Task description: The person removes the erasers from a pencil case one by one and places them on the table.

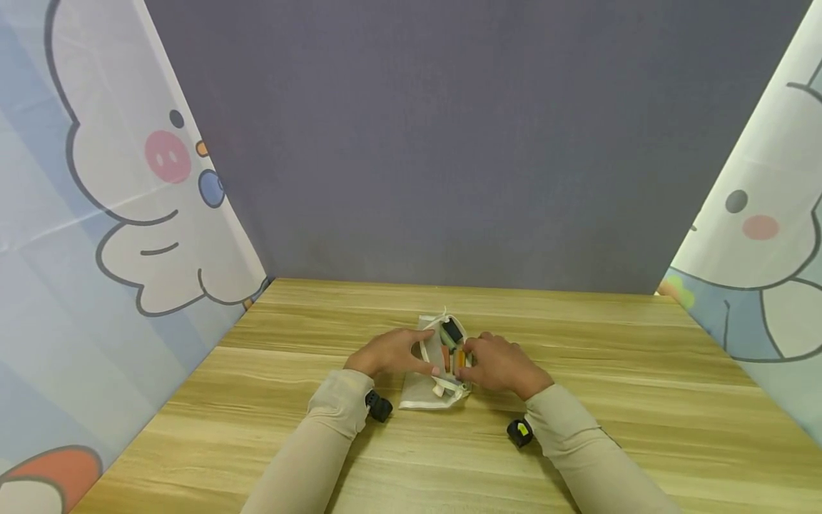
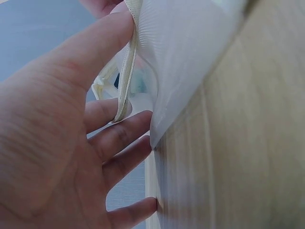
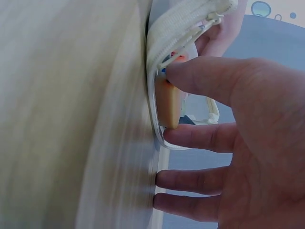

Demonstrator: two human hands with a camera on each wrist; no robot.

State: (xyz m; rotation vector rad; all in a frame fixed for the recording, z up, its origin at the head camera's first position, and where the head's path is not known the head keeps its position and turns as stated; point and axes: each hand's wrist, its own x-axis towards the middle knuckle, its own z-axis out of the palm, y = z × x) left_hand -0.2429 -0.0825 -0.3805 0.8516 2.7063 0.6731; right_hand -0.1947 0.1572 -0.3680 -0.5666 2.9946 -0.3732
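A white mesh zipper pouch point(image 1: 419, 391) lies on the table with its mouth spread. My left hand point(image 1: 393, 352) reaches over its left side, thumb and index finger wide apart along the zipper edge point(image 2: 127, 76). From the right, my right hand point(image 1: 504, 363) pinches a small orange-yellow block point(image 3: 167, 102) at the pouch's mouth between thumb and index finger. Its other fingers extend down to the tabletop. Inside the pouch show a black piece point(image 1: 452, 329), a green piece point(image 1: 447, 339) and an orange-red piece point(image 1: 446, 358).
The wood-grain table point(image 1: 257, 414) stretches around the pouch. A grey panel point(image 1: 437, 143) stands along its back edge. Cartoon-printed curtains hang at the left point(image 1: 128, 250) and right point(image 1: 758, 285). Each wrist carries a small black camera, one left point(image 1: 379, 407), one right point(image 1: 520, 432).
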